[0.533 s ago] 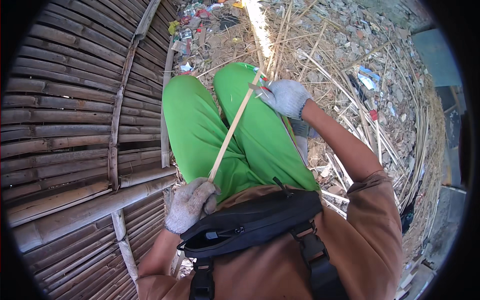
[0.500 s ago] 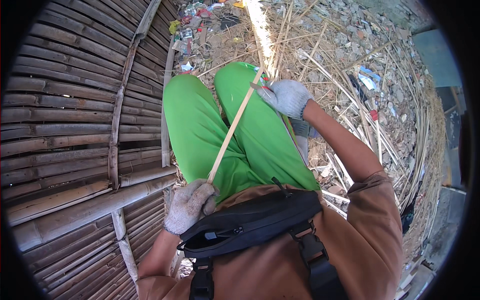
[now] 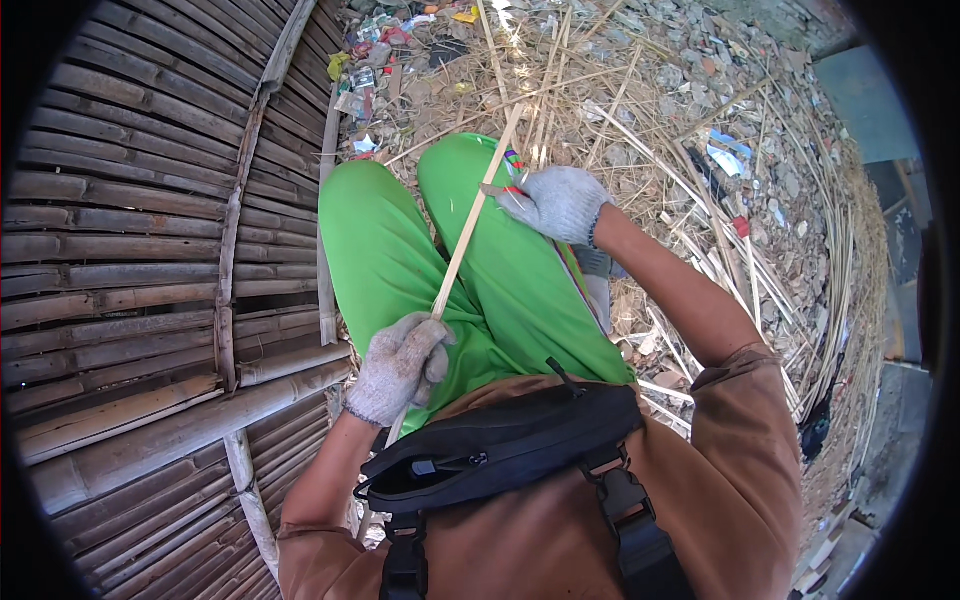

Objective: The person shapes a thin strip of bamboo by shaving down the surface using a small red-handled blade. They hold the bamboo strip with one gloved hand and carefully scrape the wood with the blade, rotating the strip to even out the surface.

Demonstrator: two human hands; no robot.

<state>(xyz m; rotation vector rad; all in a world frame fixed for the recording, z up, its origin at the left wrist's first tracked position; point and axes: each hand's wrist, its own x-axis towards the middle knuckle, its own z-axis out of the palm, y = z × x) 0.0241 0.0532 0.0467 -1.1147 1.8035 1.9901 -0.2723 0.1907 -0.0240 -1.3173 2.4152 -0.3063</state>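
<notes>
A long, pale bamboo strip slants across my lap over green trousers. My left hand, in a grey-white knit glove, is closed around its near part, and the tail end shows below the fist by the waist bag. My right hand, gloved alike, rests by the right knee, closed on a small knife. Its short dark blade lies across the strip; a bit of red shows beside the fingers, and the glove hides most of the handle.
A bamboo slat wall rises close on my left. A black waist bag lies across my middle, its pocket unzipped. Bamboo strips lie in a loose bundle on the right, over ground strewn with shavings, rubble and litter.
My left hand has moved up and slightly right, toward the knees, and more strip shows behind it. My right hand with the knife has shifted slightly left and down.
</notes>
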